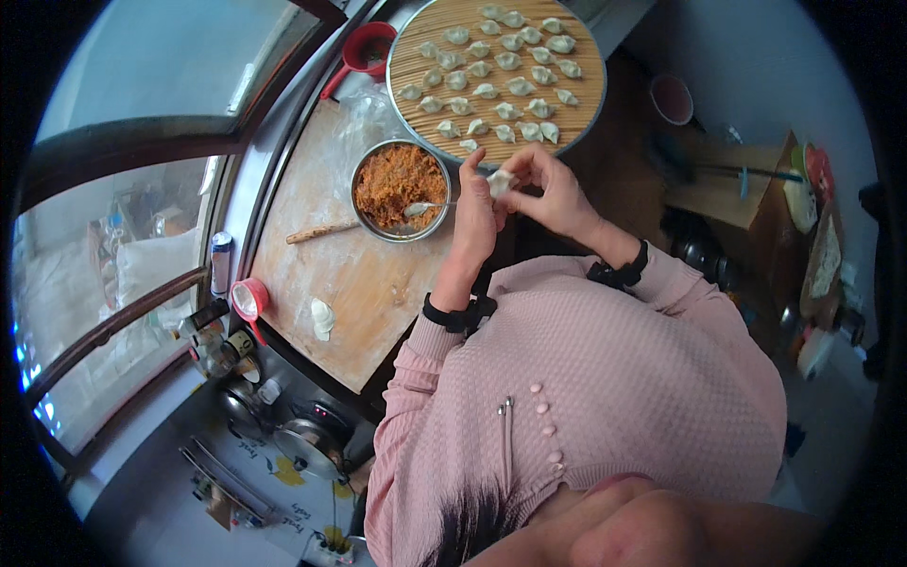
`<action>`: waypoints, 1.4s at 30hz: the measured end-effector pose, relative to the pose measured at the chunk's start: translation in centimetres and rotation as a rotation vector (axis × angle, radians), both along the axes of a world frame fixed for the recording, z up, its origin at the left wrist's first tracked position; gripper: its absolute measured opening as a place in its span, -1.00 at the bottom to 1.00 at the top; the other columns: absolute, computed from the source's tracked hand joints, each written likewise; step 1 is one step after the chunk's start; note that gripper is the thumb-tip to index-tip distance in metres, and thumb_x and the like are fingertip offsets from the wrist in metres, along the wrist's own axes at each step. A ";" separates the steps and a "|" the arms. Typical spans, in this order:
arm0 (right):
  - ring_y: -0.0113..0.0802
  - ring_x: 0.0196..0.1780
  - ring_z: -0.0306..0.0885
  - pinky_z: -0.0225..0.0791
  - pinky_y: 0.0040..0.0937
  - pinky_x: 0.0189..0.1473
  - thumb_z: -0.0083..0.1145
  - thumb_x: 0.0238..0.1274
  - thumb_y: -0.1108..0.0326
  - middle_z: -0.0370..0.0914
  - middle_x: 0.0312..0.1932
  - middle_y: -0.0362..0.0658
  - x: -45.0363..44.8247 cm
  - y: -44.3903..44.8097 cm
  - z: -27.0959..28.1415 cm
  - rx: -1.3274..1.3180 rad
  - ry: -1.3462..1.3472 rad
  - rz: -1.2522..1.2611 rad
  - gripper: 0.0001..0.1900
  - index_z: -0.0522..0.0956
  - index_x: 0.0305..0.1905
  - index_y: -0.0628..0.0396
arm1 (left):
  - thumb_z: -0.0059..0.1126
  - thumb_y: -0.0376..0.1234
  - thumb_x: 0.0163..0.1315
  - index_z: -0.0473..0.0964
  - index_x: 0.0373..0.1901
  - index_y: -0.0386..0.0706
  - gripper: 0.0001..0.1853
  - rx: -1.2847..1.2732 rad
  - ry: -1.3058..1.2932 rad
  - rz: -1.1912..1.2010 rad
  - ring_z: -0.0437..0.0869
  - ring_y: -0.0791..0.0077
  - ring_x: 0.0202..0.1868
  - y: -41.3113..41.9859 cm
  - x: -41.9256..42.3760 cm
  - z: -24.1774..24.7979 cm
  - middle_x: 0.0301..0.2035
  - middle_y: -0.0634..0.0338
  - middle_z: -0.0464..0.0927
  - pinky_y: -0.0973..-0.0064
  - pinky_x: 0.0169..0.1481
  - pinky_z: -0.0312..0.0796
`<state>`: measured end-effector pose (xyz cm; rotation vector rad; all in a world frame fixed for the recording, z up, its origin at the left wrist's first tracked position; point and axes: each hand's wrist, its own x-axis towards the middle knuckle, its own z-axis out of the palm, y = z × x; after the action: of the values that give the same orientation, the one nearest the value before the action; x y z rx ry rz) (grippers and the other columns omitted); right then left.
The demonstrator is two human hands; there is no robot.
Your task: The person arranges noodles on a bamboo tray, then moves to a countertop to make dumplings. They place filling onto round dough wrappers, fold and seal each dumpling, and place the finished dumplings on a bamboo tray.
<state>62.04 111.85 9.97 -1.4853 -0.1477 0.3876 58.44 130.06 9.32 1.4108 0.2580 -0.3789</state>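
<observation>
A dumpling (501, 182) with a pale dough wrapper is held between both hands, near the edge of a round slatted tray (496, 156). My left hand (475, 216) supports it from the left, while the thumb and fingers of my right hand (556, 191) pinch its right side. Several finished dumplings (519, 86) lie in loose rows on the tray. Just left of my left hand, a metal bowl (359, 216) holds orange-brown chopped filling (400, 181). A spoon (418, 209) lies in the filling, its handle partly hidden by my left hand.
A wooden rolling pin (320, 232) and stacked dough wrappers (322, 319) lie on the floured board (382, 298). A red-handled cup (249, 298) stands at the board's left edge. A red ladle-like pan (368, 48) and a clear plastic bag (365, 117) are beside the tray. Bottles stand lower left.
</observation>
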 end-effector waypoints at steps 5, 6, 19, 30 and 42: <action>-0.53 -0.06 0.69 0.63 -0.45 0.04 0.62 0.35 0.31 0.71 -0.04 -0.29 14.1 -0.2 -4.6 -0.169 -0.343 -0.192 -0.56 0.68 0.25 0.05 | -0.07 -0.03 0.83 0.23 0.63 -0.28 -0.38 -0.011 -0.009 0.231 0.46 0.70 -0.52 2.0 -1.2 -0.7 -0.37 0.27 0.64 0.70 -0.42 0.30; -0.50 -0.11 0.70 0.62 -0.43 -0.03 0.62 0.34 0.28 0.71 -0.15 -0.26 17.4 -0.1 -5.1 -0.308 -0.560 -0.225 -0.62 0.74 0.18 0.06 | -0.05 -0.06 0.83 0.30 0.58 -0.27 -0.44 0.003 0.028 0.245 0.46 0.70 -0.51 3.3 -2.1 -0.5 -0.37 0.27 0.64 0.69 -0.41 0.30; 0.15 0.05 0.81 0.62 0.03 0.11 0.26 0.57 0.17 0.85 0.00 0.13 30.9 5.1 -8.9 -0.929 -0.950 -0.079 -0.71 0.87 0.03 0.10 | 0.20 -0.18 0.69 0.70 0.17 -0.26 -0.66 0.391 0.217 0.778 0.66 0.61 -0.33 22.7 -27.4 -6.1 -0.36 0.25 0.70 0.56 -0.20 0.51; -0.08 0.15 0.77 0.58 -0.22 0.22 0.28 0.53 0.57 0.77 0.08 0.00 -4.5 21.1 0.3 -0.657 -0.898 0.297 -0.80 0.73 0.13 0.20 | 0.50 -0.35 0.34 0.72 0.05 -0.17 -0.72 1.382 0.005 0.795 0.75 -0.02 0.07 56.7 -35.9 -17.0 0.02 -0.05 0.74 0.08 0.23 0.57; -0.08 0.06 0.76 0.59 -0.19 0.16 0.30 0.63 0.25 0.76 0.08 0.02 -13.4 24.6 -6.4 -0.873 -0.597 -0.074 -0.68 0.70 0.25 0.21 | 0.50 -0.32 0.30 0.70 -0.14 -0.19 -0.80 1.407 -0.123 0.160 0.69 -0.12 0.08 63.7 -34.8 -16.5 -0.10 -0.07 0.73 -0.01 0.25 0.50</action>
<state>48.59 136.49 3.57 -2.4366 -0.4324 -0.0981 23.62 193.76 -7.18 2.7501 0.5876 0.1019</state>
